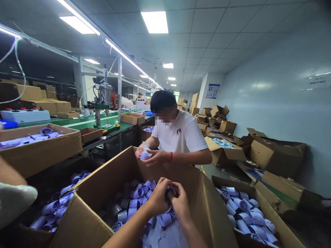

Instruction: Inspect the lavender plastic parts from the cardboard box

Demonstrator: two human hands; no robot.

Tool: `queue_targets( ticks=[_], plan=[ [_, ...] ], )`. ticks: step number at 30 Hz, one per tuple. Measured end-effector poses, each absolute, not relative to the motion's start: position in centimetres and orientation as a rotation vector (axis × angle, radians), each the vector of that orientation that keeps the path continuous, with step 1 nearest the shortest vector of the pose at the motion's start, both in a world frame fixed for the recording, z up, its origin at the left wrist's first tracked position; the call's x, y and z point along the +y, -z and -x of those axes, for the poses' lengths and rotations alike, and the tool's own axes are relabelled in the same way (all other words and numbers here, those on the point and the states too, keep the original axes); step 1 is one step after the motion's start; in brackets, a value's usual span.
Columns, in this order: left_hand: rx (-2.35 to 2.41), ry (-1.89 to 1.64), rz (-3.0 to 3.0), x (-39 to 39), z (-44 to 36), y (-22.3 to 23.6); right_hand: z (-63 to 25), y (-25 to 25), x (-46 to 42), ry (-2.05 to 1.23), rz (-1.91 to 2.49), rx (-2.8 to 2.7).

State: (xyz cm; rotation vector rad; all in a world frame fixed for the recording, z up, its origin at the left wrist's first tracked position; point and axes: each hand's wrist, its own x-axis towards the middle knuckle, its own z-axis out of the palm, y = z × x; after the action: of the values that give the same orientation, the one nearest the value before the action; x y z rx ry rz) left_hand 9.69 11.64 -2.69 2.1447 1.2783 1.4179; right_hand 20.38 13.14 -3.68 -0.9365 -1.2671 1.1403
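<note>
My left hand (158, 198) and my right hand (180, 203) meet over a large open cardboard box (108, 179). Both pinch one small purple-and-white cylindrical part (170, 191) between their fingers. The box below holds several more such parts (137, 196) wrapped in plastic film, plus loose white wrapping (165, 237) near me. Across the box a co-worker in a white T-shirt (181, 136) holds a wrapped part (145, 153) in both hands.
A second open box (258, 193) of wrapped parts stands at the right, a third (55, 206) at the left. A green workbench (90, 122) with a press machine (103, 94) runs along the left. Opened cartons (274, 150) are piled by the right wall. Another person's arm (12, 193) enters at far left.
</note>
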Motion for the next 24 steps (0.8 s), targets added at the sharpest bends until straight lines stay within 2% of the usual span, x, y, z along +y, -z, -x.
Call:
queue_targets(
  ticks=[4,13,18,22,24],
  plan=[
    [1.318,-1.380,-2.184,11.4,-9.7,2.6,-19.9,4.1,12.8,-1.075,1.010,-1.242],
    [1.409,-1.271,-2.250,11.6,-9.6,2.4,-18.8,3.6,12.3,-1.254,1.035,-0.963],
    [1.410,-1.308,-2.188,12.2,-9.0,3.0,-18.2,3.8,13.0,-1.285,1.070,-1.014],
    [1.355,-1.411,-2.085,12.8,-8.8,3.8,-19.6,2.5,13.8,-1.473,0.822,-1.188],
    [1.326,-1.448,-2.057,13.1,-8.6,4.3,-21.4,1.8,14.4,-1.496,0.834,-1.222]
  ],
)
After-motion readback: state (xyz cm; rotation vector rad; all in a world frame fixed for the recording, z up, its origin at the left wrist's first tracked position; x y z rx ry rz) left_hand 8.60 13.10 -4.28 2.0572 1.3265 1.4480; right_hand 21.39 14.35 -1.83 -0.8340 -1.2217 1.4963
